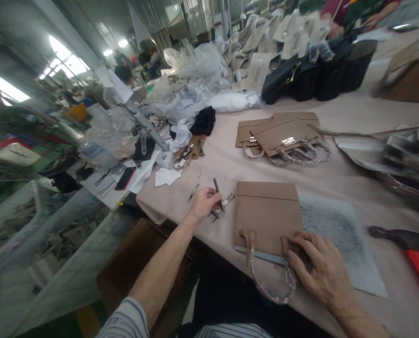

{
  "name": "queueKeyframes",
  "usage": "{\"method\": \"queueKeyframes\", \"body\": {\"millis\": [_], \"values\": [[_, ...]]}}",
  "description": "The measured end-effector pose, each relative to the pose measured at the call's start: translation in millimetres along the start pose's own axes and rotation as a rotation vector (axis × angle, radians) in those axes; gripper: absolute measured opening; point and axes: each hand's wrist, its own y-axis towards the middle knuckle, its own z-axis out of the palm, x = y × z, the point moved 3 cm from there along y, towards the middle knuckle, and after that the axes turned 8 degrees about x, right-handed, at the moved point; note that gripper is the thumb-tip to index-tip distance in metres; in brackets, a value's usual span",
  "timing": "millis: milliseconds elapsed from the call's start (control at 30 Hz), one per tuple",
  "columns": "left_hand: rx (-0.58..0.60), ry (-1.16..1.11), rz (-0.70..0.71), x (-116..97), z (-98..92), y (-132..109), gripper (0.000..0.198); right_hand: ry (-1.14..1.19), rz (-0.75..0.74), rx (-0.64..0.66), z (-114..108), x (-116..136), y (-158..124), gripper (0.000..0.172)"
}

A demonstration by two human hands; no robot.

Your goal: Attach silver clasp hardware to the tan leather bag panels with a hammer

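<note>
My left hand point(206, 203) is closed around a slim dark rod point(215, 185), holding it nearly upright just above the table. Small metal tools lie beside that hand, among them a thin one point(193, 193) to its left and one with a pale part point(229, 199) to its right. A tan leather bag panel point(269, 211) lies flat in front of me. Its plastic-wrapped handle point(273, 298) loops toward my body. My right hand point(320, 265) pinches the handle's right end at the panel's lower corner; its fingertips partly hide that spot.
A grey slab point(339, 234) lies right of the panel, and a red-handled hammer point(418, 263) beyond it. Stacked tan panels point(286, 134), black bags point(322, 72) and cream pieces point(265, 37) sit farther back. A person's hand point(373, 21) shows at top right.
</note>
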Motion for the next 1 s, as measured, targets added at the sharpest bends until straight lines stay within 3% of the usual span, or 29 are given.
{"method": "queueKeyframes", "body": {"millis": [67, 133, 233, 333, 600, 833, 1000], "values": [[0.059, -0.281, 0.081, 3.9, 25.2, -9.2, 0.044, -0.001, 0.008, 0.005, 0.1, -0.1, 0.0, 0.021], [0.123, -0.419, 0.135, 7.8, 49.1, -17.8, 0.053, 0.002, 0.019, 0.009, 0.3, -0.3, -0.1, 0.021], [0.194, -0.473, 0.189, 15.7, 76.6, -26.3, 0.057, 0.007, 0.022, 0.008, 0.3, -0.1, -0.2, 0.021], [0.242, -0.418, 0.219, 25.2, 91.1, -30.7, 0.049, 0.0, 0.01, 0.01, 0.2, 0.6, 0.1, 0.021], [0.23, -0.203, 0.288, 28.5, 90.8, -42.2, 0.031, -0.009, 0.017, 0.019, 0.8, 1.5, 0.5, 0.019], [0.239, -0.262, 0.262, 27.6, 96.4, -47.8, 0.028, -0.001, 0.039, 0.014, 1.3, 1.3, -0.8, 0.019], [0.26, -0.124, 0.304, 23.3, 100.5, -54.3, 0.019, -0.008, 0.023, 0.018, 1.5, 1.5, -1.3, 0.018]]}}
